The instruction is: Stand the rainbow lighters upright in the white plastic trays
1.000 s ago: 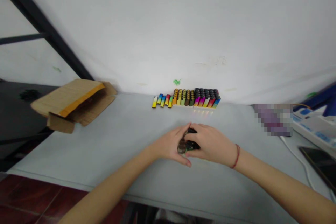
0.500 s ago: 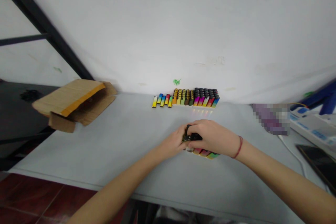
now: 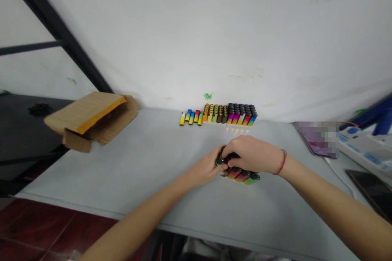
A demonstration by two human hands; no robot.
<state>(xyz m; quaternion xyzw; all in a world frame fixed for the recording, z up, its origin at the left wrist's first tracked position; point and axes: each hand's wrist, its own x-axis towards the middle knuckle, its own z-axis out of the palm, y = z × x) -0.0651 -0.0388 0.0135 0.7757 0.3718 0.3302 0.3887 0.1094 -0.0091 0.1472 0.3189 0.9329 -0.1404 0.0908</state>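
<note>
A block of cigarette lighters [image 3: 241,176] with black tops and pink, red and green bodies stands near the middle of the table. My right hand [image 3: 255,154] reaches over it from the right, fingers bent down and closed round a black-topped lighter [image 3: 232,156]. At the block's left end my left hand [image 3: 206,168] is closed round a dark lighter [image 3: 219,160], its thumb in front. The two hands touch or nearly touch, and they hide much of the block's left and back parts.
Against the wall stand a tray of yellow-to-brown lighters [image 3: 215,114] and a tray of black-topped lighters [image 3: 241,115]. Several loose lighters [image 3: 191,117] lie left of them. An open cardboard box [image 3: 88,114] sits at left; a phone [image 3: 370,191] and a white power strip [image 3: 367,147] are at right.
My right hand has lifted slightly and tilted, showing more of the black tops at the block's front. My left hand stays at the left end. The whole view has shifted a little.
</note>
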